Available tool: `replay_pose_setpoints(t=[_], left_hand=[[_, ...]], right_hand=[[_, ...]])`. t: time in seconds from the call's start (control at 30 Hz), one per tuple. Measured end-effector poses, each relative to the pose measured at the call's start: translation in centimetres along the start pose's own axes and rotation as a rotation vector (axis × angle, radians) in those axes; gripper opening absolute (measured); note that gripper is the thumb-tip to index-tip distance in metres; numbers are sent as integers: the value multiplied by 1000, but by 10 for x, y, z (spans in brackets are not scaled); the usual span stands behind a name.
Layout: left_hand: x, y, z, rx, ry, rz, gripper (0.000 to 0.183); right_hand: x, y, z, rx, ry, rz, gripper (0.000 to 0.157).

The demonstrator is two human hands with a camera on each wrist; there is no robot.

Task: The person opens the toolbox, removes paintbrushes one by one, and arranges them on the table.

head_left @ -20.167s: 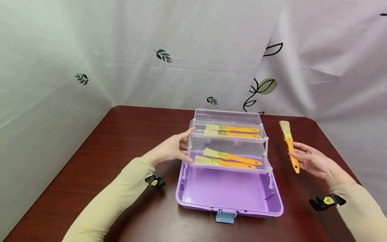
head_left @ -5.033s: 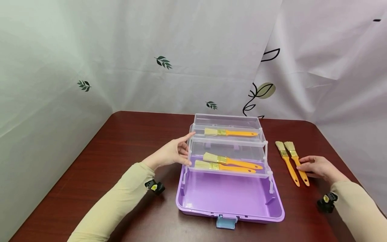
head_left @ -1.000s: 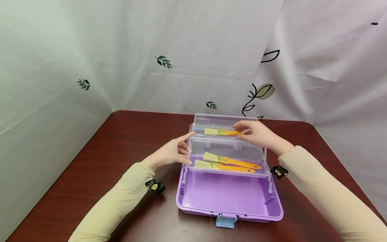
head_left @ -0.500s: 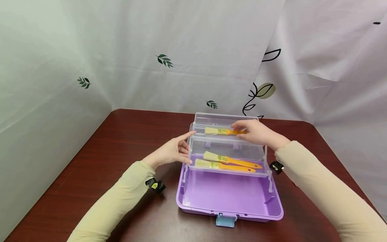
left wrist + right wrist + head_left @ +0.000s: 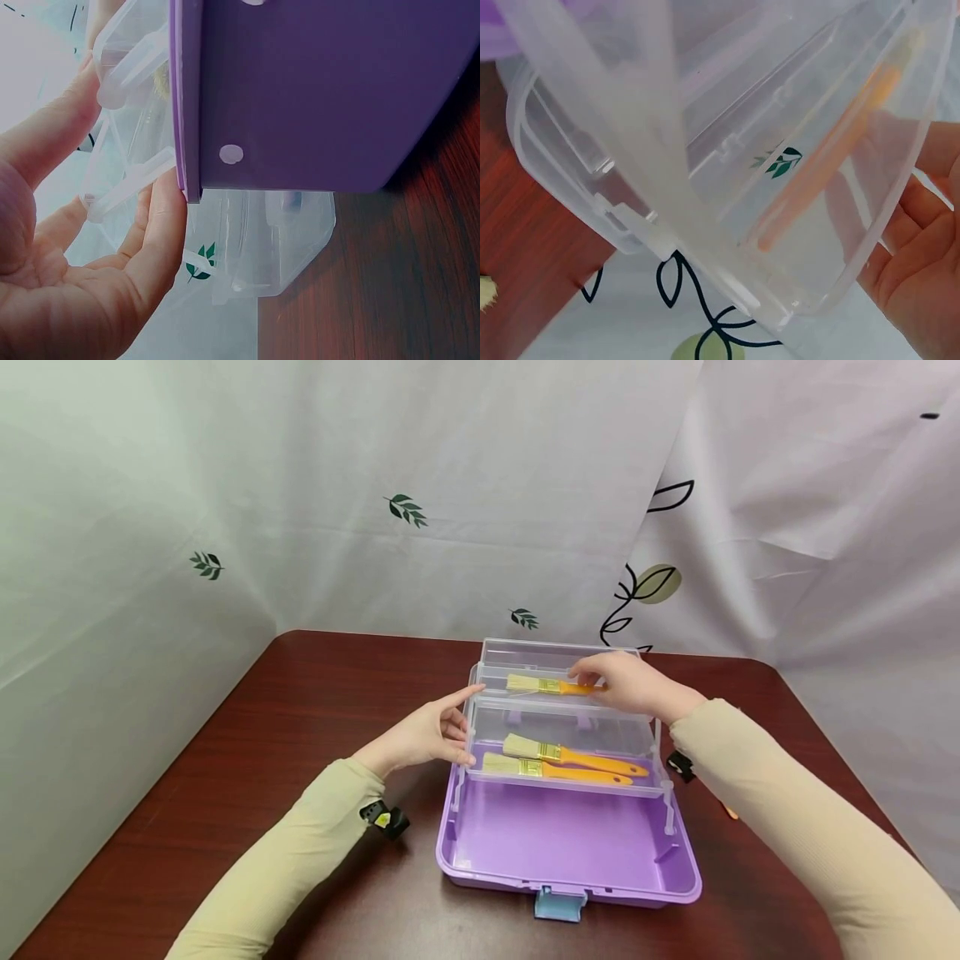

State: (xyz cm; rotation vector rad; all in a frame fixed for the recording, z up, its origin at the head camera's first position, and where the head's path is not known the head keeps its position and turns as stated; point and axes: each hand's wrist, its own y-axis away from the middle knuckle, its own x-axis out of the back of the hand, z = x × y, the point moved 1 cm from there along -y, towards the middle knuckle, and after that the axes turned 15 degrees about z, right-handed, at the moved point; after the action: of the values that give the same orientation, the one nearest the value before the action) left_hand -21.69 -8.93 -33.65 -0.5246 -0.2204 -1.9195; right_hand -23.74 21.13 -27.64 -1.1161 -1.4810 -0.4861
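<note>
An open purple toolbox [image 5: 570, 839] carries two stepped clear trays. In the upper tray [image 5: 491, 700] lies one paintbrush [image 5: 534, 684] with pale bristles and an orange handle. My right hand [image 5: 630, 681] reaches over from the right and pinches that handle, covering part of it. Two more paintbrushes rest side by side in the lower tray [image 5: 495, 781]. My left hand [image 5: 423, 735] grips the trays' left ends, index finger at the upper tray and thumb at the lower one. The left wrist view shows its fingers [image 5: 161, 232] against the purple rim.
An orange handle tip [image 5: 729, 812] shows on the table beside my right sleeve [image 5: 787, 810], which hides the rest. The blue latch [image 5: 560, 906] hangs at the box's front. A pale patterned cloth [image 5: 337, 510] surrounds the dark red table [image 5: 247, 760].
Paintbrushes have moved from the upper tray to the table at right, leaving one there. My right hand has come back to the upper tray. My left hand has stayed put.
</note>
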Motion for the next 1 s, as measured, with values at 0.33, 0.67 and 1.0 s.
replay_pose_setpoints(t=[0.33,0.67,1.0], left_hand=[[-1,0,1,6,2,0,102],[0,0,2,8,-2,2,102],[-1,2,3,12,8,8,102]], right_hand=[[-3,-4,2,42,68,-2,32],[-3,-4,-3,62,58,-19,34],[-1,-7,-3,65,27,-101,35]])
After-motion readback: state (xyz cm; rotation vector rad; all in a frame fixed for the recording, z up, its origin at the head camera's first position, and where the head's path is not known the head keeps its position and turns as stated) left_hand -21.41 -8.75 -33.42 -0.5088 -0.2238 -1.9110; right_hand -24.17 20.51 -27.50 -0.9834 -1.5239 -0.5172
